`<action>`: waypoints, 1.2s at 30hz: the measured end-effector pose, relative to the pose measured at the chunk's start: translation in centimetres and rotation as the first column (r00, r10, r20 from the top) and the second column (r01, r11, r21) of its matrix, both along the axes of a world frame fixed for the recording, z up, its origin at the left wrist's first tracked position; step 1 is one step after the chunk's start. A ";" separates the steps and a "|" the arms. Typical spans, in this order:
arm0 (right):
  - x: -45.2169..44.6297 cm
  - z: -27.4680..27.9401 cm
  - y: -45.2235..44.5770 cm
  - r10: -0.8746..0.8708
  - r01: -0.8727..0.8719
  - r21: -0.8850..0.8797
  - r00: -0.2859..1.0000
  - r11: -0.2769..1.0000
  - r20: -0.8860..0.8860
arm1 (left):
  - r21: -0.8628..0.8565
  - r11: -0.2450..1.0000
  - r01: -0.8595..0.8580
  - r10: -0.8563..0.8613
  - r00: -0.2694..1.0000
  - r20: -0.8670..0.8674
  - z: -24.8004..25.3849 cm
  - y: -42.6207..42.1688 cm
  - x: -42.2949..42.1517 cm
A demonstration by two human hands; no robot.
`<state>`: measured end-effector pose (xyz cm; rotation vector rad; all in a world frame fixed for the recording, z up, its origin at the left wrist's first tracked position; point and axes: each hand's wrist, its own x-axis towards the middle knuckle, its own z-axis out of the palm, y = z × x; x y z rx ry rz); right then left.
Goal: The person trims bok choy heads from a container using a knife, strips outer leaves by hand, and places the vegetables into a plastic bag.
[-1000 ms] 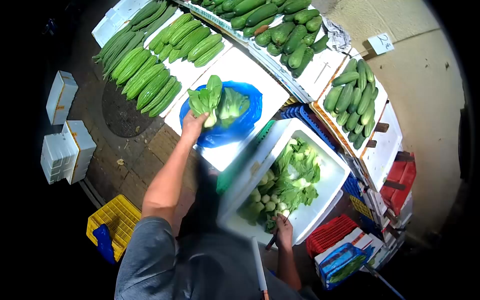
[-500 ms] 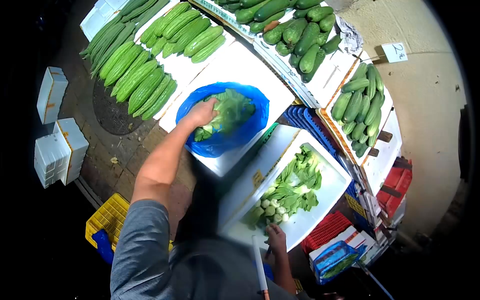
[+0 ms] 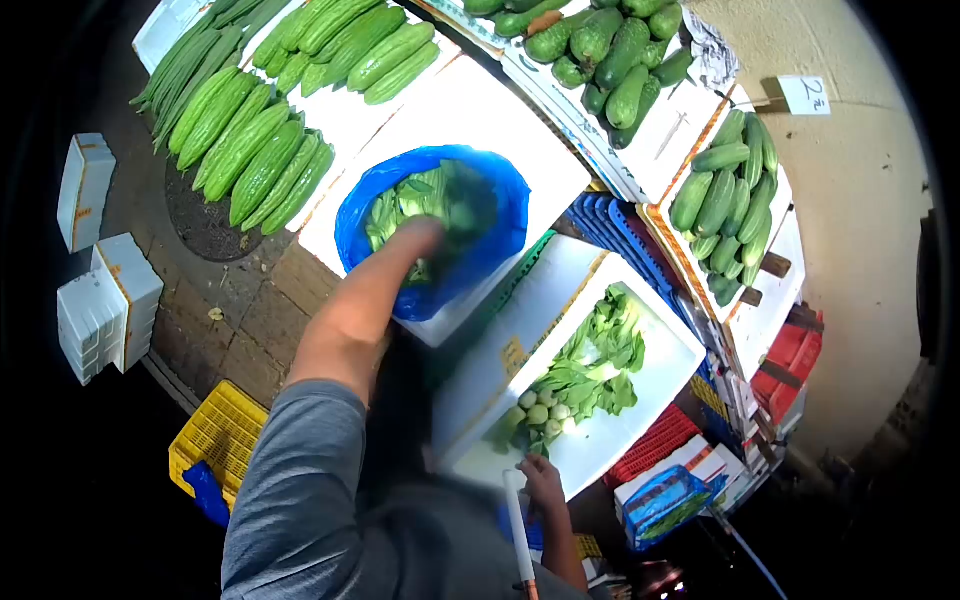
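My left hand (image 3: pixel 422 238) is inside a blue plastic bag (image 3: pixel 350 225), over leafy greens (image 3: pixel 405 200); motion blurs its fingers, so their grip cannot be made out. The bag stands wide-mouthed on a white foam box lid. By the near edge of a white foam box (image 3: pixel 655 375), my right hand (image 3: pixel 543 482) has its fingers curled together; what they hold, if anything, is unclear. Inside that box lie bok choy (image 3: pixel 600 365) with pale stem ends towards me. A white stick with a brown end, resembling a cigarette (image 3: pixel 518 520), juts up close to the camera.
Bitter gourds (image 3: pixel 265 165) and long green beans (image 3: pixel 195 65) lie at the upper left. Cucumbers (image 3: pixel 735 205) fill a box at right, beside a price card (image 3: pixel 803 95). A yellow crate (image 3: pixel 215 440) and foam boxes (image 3: pixel 120 300) stand on the ground at left.
My left hand has moved down and slightly right within the bag, off the leaves' near side. My right hand has shifted slightly left. The view has shifted a little.
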<state>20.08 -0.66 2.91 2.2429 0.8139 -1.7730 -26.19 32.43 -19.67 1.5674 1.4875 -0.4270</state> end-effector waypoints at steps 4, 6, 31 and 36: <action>-0.6 0.1 1.8 -0.022 0.022 -0.036 1.000 0.999 -0.009 | 0.500 0.808 -0.311 0.228 0.948 0.221 0.5 -3.4 0.2; -1.6 1.0 3.2 -0.041 0.040 -0.014 0.998 0.999 -0.039 | 0.503 0.752 -0.426 0.328 0.904 0.275 4.4 -5.3 1.2; -2.1 -11.0 9.7 0.105 -0.121 0.539 0.993 0.834 0.061 | 0.530 0.655 -0.538 0.446 0.842 0.303 19.4 -16.5 4.8; -6.7 -12.0 12.4 0.071 -0.117 0.422 0.990 0.899 0.122 | 0.299 0.657 -0.692 0.555 0.712 0.429 24.3 -21.9 9.5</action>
